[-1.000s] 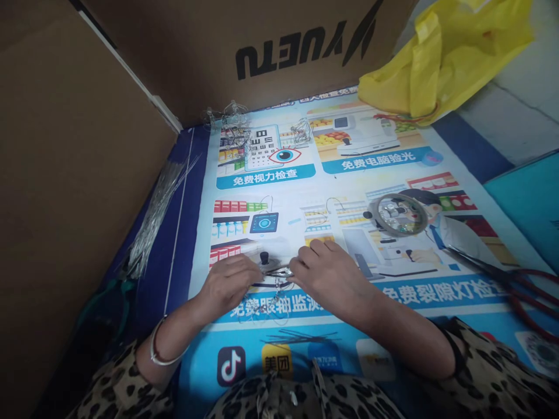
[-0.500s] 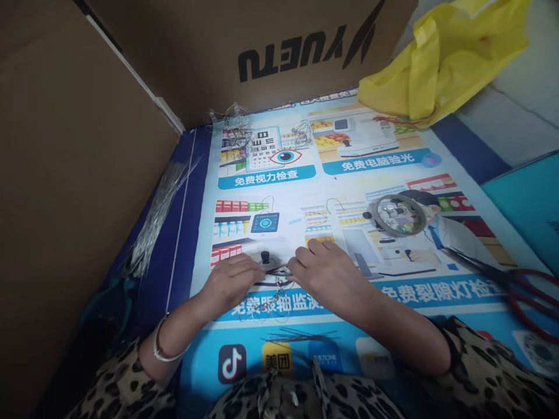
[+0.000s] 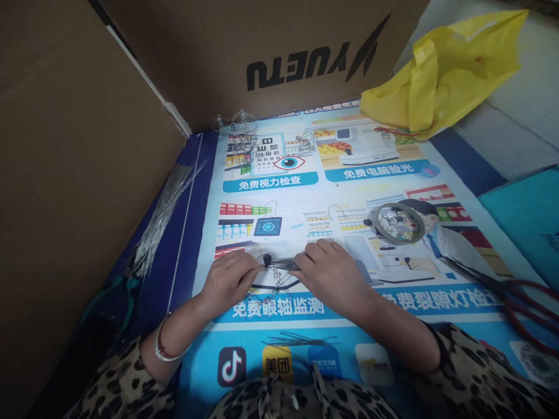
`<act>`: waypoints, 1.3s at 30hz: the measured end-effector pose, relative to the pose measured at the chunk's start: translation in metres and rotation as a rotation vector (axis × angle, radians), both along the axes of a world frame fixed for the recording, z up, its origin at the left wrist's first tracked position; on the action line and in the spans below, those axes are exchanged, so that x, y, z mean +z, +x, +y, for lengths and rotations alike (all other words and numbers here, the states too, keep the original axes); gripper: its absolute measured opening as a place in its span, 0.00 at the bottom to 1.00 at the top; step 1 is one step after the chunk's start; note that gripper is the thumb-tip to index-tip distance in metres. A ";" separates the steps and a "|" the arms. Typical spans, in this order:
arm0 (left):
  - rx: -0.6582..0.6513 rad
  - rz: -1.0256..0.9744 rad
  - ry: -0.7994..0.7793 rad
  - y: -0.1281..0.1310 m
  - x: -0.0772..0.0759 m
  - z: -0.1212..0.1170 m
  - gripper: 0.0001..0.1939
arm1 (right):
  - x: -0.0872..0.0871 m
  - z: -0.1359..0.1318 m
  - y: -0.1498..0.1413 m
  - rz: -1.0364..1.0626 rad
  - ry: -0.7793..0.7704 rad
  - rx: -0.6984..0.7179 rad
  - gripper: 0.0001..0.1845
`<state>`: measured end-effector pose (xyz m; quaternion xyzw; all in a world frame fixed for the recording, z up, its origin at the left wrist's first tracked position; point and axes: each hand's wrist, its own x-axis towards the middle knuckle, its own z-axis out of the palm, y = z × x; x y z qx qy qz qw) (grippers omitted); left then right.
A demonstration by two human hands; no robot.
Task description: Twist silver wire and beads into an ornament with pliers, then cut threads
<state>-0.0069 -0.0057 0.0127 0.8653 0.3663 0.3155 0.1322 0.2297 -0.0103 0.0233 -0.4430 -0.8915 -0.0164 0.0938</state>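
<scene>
My left hand (image 3: 231,281) is closed, thumb and fingertips pinching a thin wire piece with small clear beads (image 3: 276,278). Its beaded loops hang down over the printed sheet. From the closed fingers of my right hand (image 3: 329,276) slim metal tweezers (image 3: 283,265) point left. Their tips reach the wire close to my left fingertips; whether they grip it is too small to tell. A round dish of small beads (image 3: 399,223) lies to the right of my right hand. Several short dark wires (image 3: 299,338) lie below both hands.
A bundle of silver wires (image 3: 163,212) and teal-handled pliers (image 3: 126,291) lie at left. Finished-looking wire pieces (image 3: 242,125) sit by the cardboard box (image 3: 209,52). Red-handled scissors (image 3: 493,282) lie right, a yellow bag (image 3: 445,75) at back right.
My hands have drawn slightly apart, the right one moving a little rightward. More of the tweezers shows between them. The whole view has shifted slightly.
</scene>
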 end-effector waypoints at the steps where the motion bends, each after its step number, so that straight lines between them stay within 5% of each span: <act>1: 0.032 -0.008 0.002 0.000 0.000 0.000 0.03 | -0.001 0.001 0.001 0.004 -0.012 -0.023 0.10; 16: 0.093 -0.014 -0.044 -0.001 0.001 -0.001 0.04 | -0.003 0.001 0.004 0.041 -0.085 -0.065 0.10; 31: 0.163 0.148 0.220 0.001 -0.007 0.000 0.09 | -0.007 0.002 0.011 0.119 -0.056 -0.127 0.07; 39: 0.157 0.135 0.200 0.000 -0.009 -0.002 0.07 | -0.003 0.020 0.042 0.216 0.020 -0.369 0.04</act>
